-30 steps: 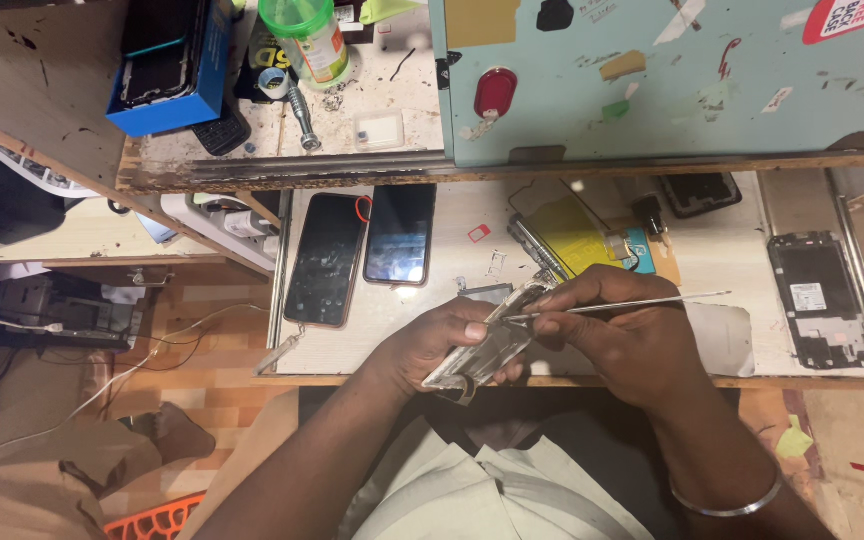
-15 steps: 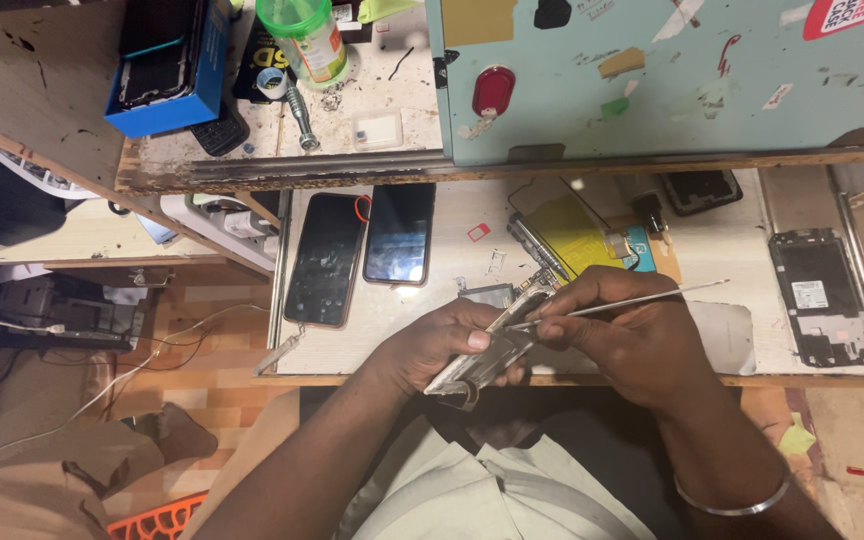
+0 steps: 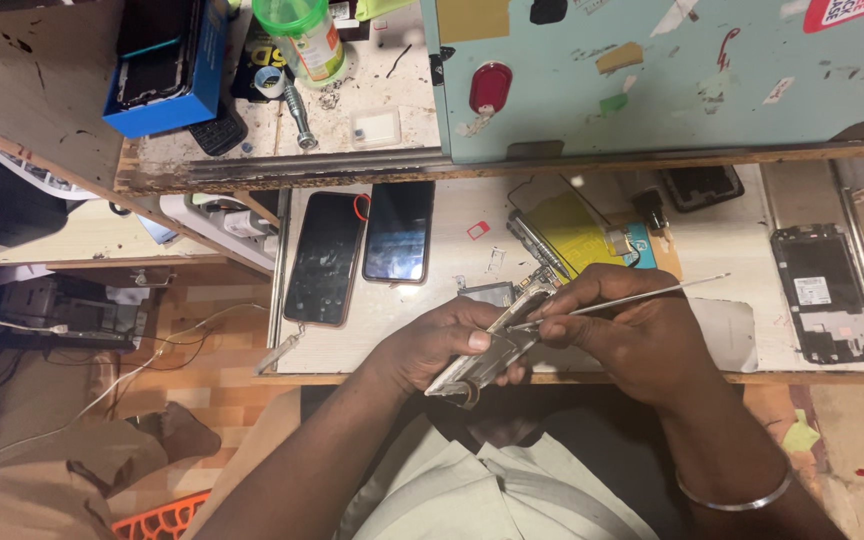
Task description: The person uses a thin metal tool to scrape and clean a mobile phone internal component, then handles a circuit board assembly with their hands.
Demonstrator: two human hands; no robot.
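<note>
My left hand point(image 3: 439, 343) grips an opened phone body point(image 3: 492, 348), tilted over the front edge of the white worktop point(image 3: 592, 345). My right hand point(image 3: 632, 325) pinches a thin metal tool point(image 3: 620, 303) like a pen. The tool's tip rests on the phone's upper part and its tail points right. Both hands touch around the phone. Much of the phone is hidden by my fingers.
Two dark phones point(image 3: 324, 258) point(image 3: 398, 232) lie side by side at the left. A yellow part point(image 3: 574, 230) sits behind my hands and a stripped phone frame point(image 3: 826, 295) lies at the right. A blue box point(image 3: 167, 62) and a green-lidded jar point(image 3: 302, 35) stand on the upper shelf.
</note>
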